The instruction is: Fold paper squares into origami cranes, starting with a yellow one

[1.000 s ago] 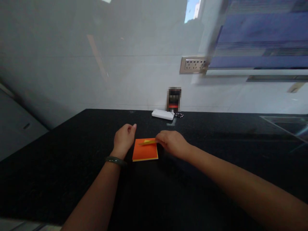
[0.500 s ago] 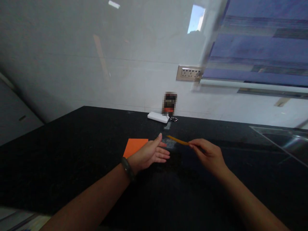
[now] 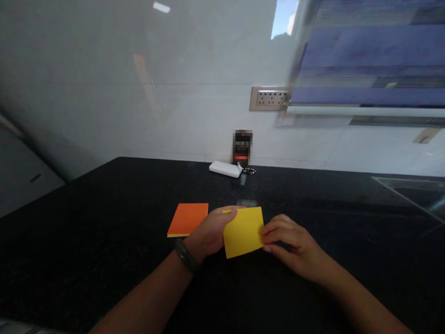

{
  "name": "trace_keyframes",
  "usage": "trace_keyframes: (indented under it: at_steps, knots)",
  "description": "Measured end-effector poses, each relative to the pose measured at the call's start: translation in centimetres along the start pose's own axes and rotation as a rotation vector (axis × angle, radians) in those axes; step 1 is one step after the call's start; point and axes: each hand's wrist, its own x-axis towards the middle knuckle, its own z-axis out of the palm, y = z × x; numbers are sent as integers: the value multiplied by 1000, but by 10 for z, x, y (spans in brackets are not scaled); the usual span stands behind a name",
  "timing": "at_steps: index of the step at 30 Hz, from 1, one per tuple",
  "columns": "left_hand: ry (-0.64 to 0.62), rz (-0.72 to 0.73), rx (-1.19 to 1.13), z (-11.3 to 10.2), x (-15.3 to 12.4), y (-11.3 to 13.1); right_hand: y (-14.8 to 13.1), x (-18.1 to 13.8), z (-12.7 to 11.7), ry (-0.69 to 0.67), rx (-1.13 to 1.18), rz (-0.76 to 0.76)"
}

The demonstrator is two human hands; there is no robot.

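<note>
A square sheet of yellow paper (image 3: 243, 233) is held tilted above the dark countertop, its face toward me. My left hand (image 3: 212, 232) grips its left edge, thumb on the front and fingers behind, mostly hidden by the sheet. At the right edge, my right hand (image 3: 290, 241) pinches the paper between thumb and fingers. Left of my left hand lies an orange paper square (image 3: 189, 218) with a yellow edge showing beneath it. A dark bangle (image 3: 187, 256) circles my left wrist.
On the black countertop (image 3: 104, 208), a white power bank (image 3: 225, 169) with a patterned strap (image 3: 248, 171) lies near the wall. Behind it a pixelated dark object (image 3: 242, 147) leans upright. A socket panel (image 3: 269, 98) and a blue blind (image 3: 365, 55) are above; a recessed glassy panel (image 3: 413, 195) sits at right.
The yellow paper, seen edge-on before in my right hand alone, now faces me and is gripped by both hands. My left hand has closed on it from an open pose.
</note>
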Motion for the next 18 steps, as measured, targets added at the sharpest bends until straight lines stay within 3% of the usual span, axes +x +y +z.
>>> trace_keyframes:
  at_steps: [9, 14, 18]
  knots:
    - [-103, -38, 30, 1, -9, -3, 4, 0, 15, 266, 144, 428]
    - [-111, -68, 99, 3, -10, -7, 12, -1, 21, 195, 340, 687]
    - [-108, 16, 280, 3, -11, -7, 9, -1, 20, 197, 306, 679]
